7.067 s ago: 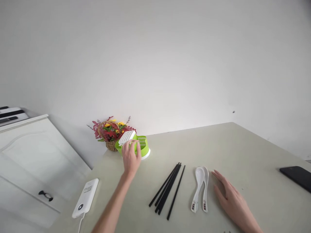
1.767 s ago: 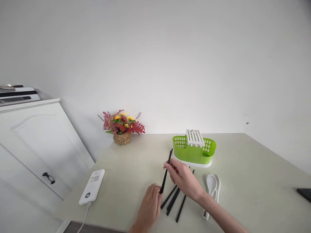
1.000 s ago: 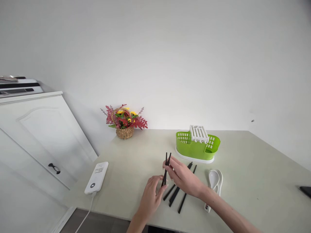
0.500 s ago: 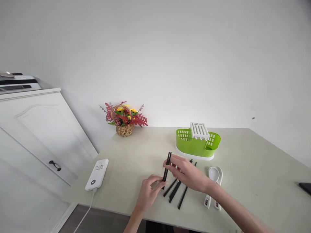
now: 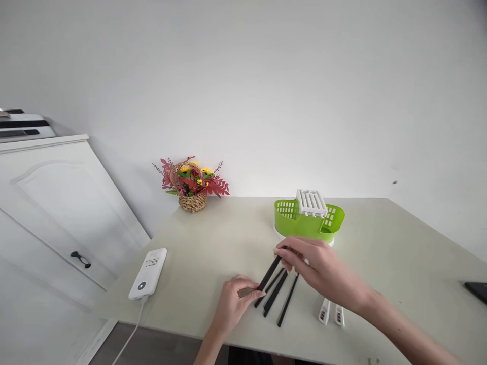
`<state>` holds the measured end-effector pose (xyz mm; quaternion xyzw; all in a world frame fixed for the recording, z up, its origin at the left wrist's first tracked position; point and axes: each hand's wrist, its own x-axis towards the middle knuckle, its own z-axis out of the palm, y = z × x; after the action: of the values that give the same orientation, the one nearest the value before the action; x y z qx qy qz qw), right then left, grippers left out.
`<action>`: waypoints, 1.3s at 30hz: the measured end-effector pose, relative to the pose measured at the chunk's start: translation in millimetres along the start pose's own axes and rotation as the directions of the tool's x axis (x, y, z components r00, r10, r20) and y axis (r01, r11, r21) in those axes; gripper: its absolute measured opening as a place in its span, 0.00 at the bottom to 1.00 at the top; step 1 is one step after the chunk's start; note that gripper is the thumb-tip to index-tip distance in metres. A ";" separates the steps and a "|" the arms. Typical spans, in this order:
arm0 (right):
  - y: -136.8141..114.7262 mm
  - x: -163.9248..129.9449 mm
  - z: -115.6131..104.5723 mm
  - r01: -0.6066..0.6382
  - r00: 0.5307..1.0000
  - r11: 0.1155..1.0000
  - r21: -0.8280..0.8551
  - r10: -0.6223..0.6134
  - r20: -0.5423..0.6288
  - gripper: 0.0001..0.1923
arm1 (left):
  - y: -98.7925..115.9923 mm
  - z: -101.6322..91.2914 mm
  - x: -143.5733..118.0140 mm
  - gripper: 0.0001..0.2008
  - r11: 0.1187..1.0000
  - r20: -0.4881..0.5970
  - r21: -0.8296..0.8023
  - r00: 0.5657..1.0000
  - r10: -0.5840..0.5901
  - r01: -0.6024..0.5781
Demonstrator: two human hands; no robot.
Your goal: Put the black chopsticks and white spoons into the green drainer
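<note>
A pair of black chopsticks (image 5: 271, 272) slants above the table, held at both ends. My left hand (image 5: 236, 304) pinches the lower end between thumb and fingers. Around the upper end close the fingertips of my right hand (image 5: 314, 263). Several more black chopsticks (image 5: 288, 301) lie on the table just beneath, their far ends covered by my right hand. To the right, two white spoons show only their handles (image 5: 324, 311); my right hand and forearm hide the bowls. Behind my right hand stands a green utensil basket (image 5: 304, 226) with a white slotted rack (image 5: 312, 203) across its top.
A wicker basket of artificial flowers (image 5: 193, 203) stands at the back left by the wall. On the left lies a white power bank (image 5: 148, 274) with a cable (image 5: 131, 334) running off the table edge. A dark flat object (image 5: 476, 292) lies at the far right.
My right hand has moved right and a little toward me, tilting the chopsticks from nearly upright to a slant. It now covers the spoon bowls. My left hand has barely moved.
</note>
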<state>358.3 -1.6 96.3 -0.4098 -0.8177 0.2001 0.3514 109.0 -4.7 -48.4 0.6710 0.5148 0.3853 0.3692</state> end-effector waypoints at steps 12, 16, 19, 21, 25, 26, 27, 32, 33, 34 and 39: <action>34.6 72.2 -136.5 -0.196 0.858 0.956 -0.219 0.059 -0.510 0.20 | -1.5 -1.4 1.7 0.15 0.992 0.066 0.129 0.998 0.003 -0.012; 70.6 116.6 -131.2 -0.198 0.944 0.920 -0.338 0.086 -0.320 0.19 | -6.1 -0.5 2.0 0.15 0.990 0.059 0.144 0.998 0.000 -0.009; 102.1 143.2 -117.8 -0.199 0.973 0.918 -0.342 0.142 -0.184 0.21 | -10.5 0.8 2.6 0.15 0.989 0.045 0.149 0.999 0.010 -0.016; 120.7 156.0 -110.6 -0.203 0.979 0.919 -0.337 0.181 -0.094 0.20 | -12.2 1.5 3.2 0.16 0.987 0.040 0.161 0.999 0.014 -0.020; 149.5 170.0 -103.6 -0.226 0.969 0.916 -0.331 0.248 0.023 0.19 | -11.9 2.1 4.6 0.15 0.979 0.053 0.200 0.998 0.036 -0.046; 155.3 171.7 -102.8 -0.235 0.965 0.912 -0.335 0.261 0.032 0.19 | -11.6 2.5 4.9 0.15 0.977 0.054 0.208 0.998 0.045 -0.055; 160.5 172.7 -102.2 -0.243 0.962 0.908 -0.341 0.272 0.038 0.19 | -11.4 3.1 5.1 0.15 0.975 0.046 0.213 0.998 0.049 -0.058; 179.8 172.5 -99.5 -0.285 0.946 0.881 -0.377 0.321 0.035 0.23 | -12.1 7.9 5.6 0.16 0.981 -0.006 0.190 0.999 0.048 -0.046; 182.1 171.6 -98.9 -0.296 0.944 0.875 -0.382 0.329 0.024 0.24 | -12.1 8.5 5.7 0.16 0.981 -0.013 0.189 0.999 0.051 -0.048; 183.7 170.2 -98.2 -0.308 0.942 0.869 -0.387 0.337 0.007 0.25 | -11.9 8.8 6.0 0.16 0.980 -0.020 0.191 0.998 0.053 -0.048; 177.0 152.9 -90.4 -0.369 0.928 0.839 -0.400 0.358 -0.104 0.38 | -8.9 5.6 7.5 0.15 0.977 0.025 0.209 0.999 0.037 -0.041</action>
<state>455.0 229.3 111.1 -0.6246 -0.7441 0.0808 0.2228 111.7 3.8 -57.7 0.7201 0.5354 0.3289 0.2942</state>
